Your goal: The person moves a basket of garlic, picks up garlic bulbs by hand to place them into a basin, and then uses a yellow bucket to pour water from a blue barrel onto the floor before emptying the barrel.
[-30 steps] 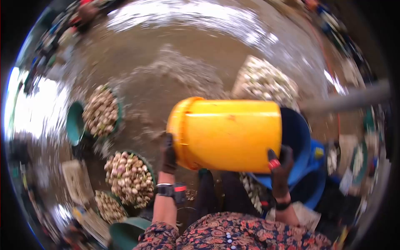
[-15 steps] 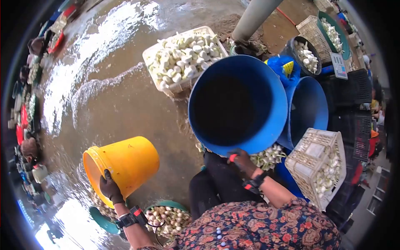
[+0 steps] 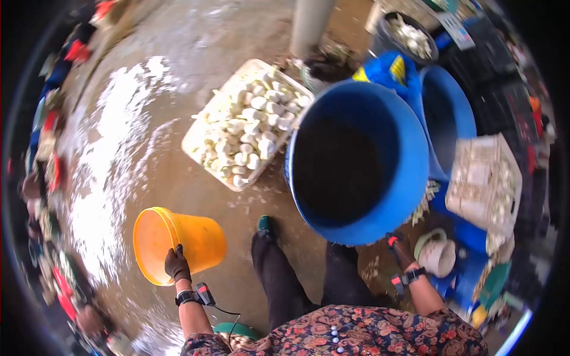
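My left hand (image 3: 177,264), in a dark glove, grips the rim of a yellow bucket (image 3: 205,240). The bucket lies tipped on its side, its mouth facing left. In a dark glove with a red patch, my right hand (image 3: 402,250) hangs close to the lower right rim of a big blue barrel (image 3: 418,142); its fingers are too dark and blurred to read. The barrel's wide mouth faces me and its inside is dark. To its left stands a pale crate (image 3: 191,133) heaped with white bulbs that look like garlic (image 3: 240,127).
A second blue barrel (image 3: 466,118) and a white crate (image 3: 475,184) stand at the right. Beside my right hand is a small white bucket (image 3: 438,256). A grey pillar (image 3: 312,26) rises behind. Wet, shiny floor (image 3: 148,178) spreads leftward; a green basin (image 3: 237,328) sits by my left arm.
The view has turned and I now stand more upright, legs apart. My left hand has kept hold of the yellow bucket. My right hand has shifted rightward along the blue barrel's near side.
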Available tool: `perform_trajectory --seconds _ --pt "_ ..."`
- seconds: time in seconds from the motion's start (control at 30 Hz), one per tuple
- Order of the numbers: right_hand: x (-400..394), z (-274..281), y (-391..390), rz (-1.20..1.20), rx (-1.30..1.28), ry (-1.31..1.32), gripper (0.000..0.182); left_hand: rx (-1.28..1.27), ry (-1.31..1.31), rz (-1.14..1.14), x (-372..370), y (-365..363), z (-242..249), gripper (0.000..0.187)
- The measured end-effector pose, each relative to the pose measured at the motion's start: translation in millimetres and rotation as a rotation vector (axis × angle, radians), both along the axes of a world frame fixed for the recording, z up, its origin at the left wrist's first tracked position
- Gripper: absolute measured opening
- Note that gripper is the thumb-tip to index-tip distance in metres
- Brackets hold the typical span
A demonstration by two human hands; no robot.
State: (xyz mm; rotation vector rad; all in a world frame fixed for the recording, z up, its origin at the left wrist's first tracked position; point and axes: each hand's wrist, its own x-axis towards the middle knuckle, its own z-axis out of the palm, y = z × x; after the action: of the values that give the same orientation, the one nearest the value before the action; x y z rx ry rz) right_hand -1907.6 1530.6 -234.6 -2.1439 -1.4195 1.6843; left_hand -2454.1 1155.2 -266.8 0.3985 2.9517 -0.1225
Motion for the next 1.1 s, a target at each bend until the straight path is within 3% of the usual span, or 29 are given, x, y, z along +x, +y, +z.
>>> perform_trajectory --seconds 0.03,0.1,0.13,0.2,0.3,0.33,0.43,0.5,0.57,0.77,0.9,1.03,1.1 --pt "-12.4 4.0 -19.8 0.021 0.118 -0.076 0.013 0.004 -0.043 -0.059 -10.7 5.5 -19.6 0.041" --pt "-32.6 -1.5 -58.2 -0.028 0.11 -0.086 0.012 -0.032 -0.189 -0.027 -26.6 16.0 -61.2 0.04" --pt "-49.1 1.7 -75.6 -0.144 0.035 -0.129 0.012 -0.103 -0.258 -0.071 -32.7 23.1 -81.0 0.04" --pt "-59.8 -9.7 -110.6 -0.114 0.067 -0.075 0.014 -0.137 -0.397 -0.18 -39.8 44.3 -116.7 0.041" --pt "-91.5 3.4 -132.2 -0.291 -0.048 -0.113 0.014 -0.296 -0.556 -0.327 -25.0 59.8 -142.6 0.04" --pt "-98.9 5.0 -134.9 -0.295 -0.086 -0.193 0.017 -0.327 -0.607 -0.266 -24.4 61.7 -147.8 0.04" --pt "-89.1 -6.3 -157.7 -0.541 -0.053 0.007 0.019 -0.248 -0.542 -0.215 -25.9 76.2 -134.7 0.039" --pt "-82.8 -16.6 -165.0 -0.791 -0.223 0.212 0.018 0.061 -0.479 -0.227 -23.7 94.7 -118.0 0.037" --pt "-85.1 -24.7 -172.0 -0.879 -0.271 0.228 0.019 0.246 -0.547 -0.327 -3.5 144.9 -75.6 0.035" --pt "-115.6 -37.8 -210.3 -1.023 -0.239 0.338 0.022 0.647 -0.38 -1.254 89.9 274.6 -2.1 0.04" --pt "-118.1 -23.1 -247.9 -1.175 -0.095 0.464 0.021 0.614 -0.364 -1.508 138.2 320.3 10.6 0.04" --pt "-86.4 -4.6 -288.9 -1.387 -0.057 0.393 0.021 0.516 -0.429 -1.613 163.3 328.8 11.2 0.037" --pt "-69.5 2.6 -301.1 -1.489 -0.022 0.366 0.021 0.297 -0.415 -1.684 166.2 327.9 6.3 0.038"
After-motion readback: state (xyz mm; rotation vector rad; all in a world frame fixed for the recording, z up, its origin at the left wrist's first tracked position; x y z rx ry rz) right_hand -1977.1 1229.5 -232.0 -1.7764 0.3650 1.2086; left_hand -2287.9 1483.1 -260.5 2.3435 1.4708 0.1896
